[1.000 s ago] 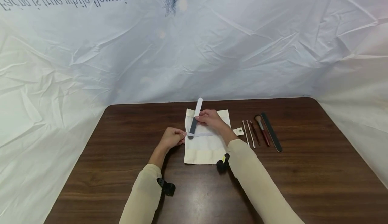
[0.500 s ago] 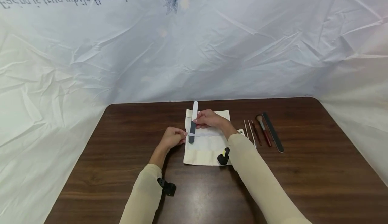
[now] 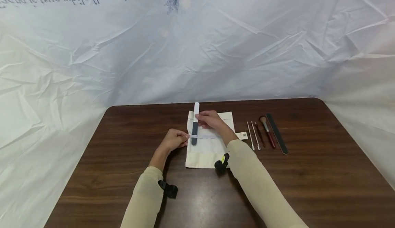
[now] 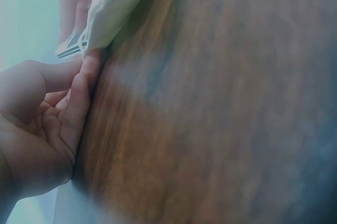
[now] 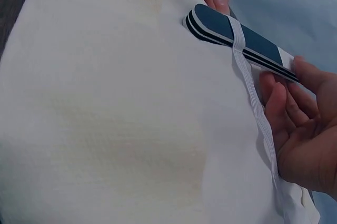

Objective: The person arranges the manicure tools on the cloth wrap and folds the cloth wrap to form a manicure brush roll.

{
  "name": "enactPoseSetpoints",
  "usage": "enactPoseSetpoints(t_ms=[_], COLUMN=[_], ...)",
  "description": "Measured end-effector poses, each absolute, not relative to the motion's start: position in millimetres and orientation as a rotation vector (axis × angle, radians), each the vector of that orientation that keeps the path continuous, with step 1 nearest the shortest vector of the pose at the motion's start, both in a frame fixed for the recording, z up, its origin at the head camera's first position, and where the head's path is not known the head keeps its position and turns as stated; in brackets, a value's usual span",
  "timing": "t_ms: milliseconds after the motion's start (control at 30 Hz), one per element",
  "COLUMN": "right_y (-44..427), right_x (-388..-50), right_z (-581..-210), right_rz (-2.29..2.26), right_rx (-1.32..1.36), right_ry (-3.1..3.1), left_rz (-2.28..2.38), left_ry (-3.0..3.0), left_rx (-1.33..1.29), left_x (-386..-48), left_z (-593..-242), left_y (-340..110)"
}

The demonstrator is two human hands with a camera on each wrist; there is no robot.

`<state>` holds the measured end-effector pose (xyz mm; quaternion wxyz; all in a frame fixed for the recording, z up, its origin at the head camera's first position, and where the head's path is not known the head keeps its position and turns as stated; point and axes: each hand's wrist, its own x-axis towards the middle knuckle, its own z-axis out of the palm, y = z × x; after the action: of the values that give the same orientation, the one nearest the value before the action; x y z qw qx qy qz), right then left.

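A cream cloth tool roll (image 3: 205, 154) lies spread on the table, with a white elastic band (image 5: 259, 113) across its middle. My right hand (image 3: 211, 119) pinches a nail file (image 3: 195, 129), half white and half dark grey, near its white part. The file's dark rounded end passes under the elastic at the roll's left side; the right wrist view shows the band over the layered file (image 5: 260, 37). At the roll's left edge, my left hand (image 3: 173, 140) pinches the cloth between thumb and fingers, close beside the elastic. Part of the file's white half is behind the right fingertips.
Right of the roll's snap tab (image 3: 243, 135) lie two slim metal tools (image 3: 250, 137), a thin brown tool (image 3: 260, 136), a makeup brush (image 3: 267, 132) and a long dark nail file (image 3: 277, 133). A white sheet (image 3: 197, 49) hangs behind the brown table (image 3: 123, 145).
The nail file has turned from a slant to nearly straight up and down, shifted left, and its dark end reaches further below the elastic. My left hand stays at the roll's edge.
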<state>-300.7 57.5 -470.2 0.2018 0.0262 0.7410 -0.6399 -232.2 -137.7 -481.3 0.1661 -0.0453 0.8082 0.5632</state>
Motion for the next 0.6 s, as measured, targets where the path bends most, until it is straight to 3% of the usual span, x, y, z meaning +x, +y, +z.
enactPoseSetpoints(t_ms=[300,600], right_y=[59.9,72.7], right_x=[-303.6,-304.9], right_z=[-470.2,-469.4], right_rz=[-1.797,-1.591], right_rx=[0.108,-0.158], right_ry=[2.033,1.985], left_rz=[1.615,1.589], left_ry=[2.287,2.313], left_rx=[-0.14,-0.137], left_x=[-232.2,-231.0], left_z=[-478.8,-478.5], left_y=[-137.7,-137.7])
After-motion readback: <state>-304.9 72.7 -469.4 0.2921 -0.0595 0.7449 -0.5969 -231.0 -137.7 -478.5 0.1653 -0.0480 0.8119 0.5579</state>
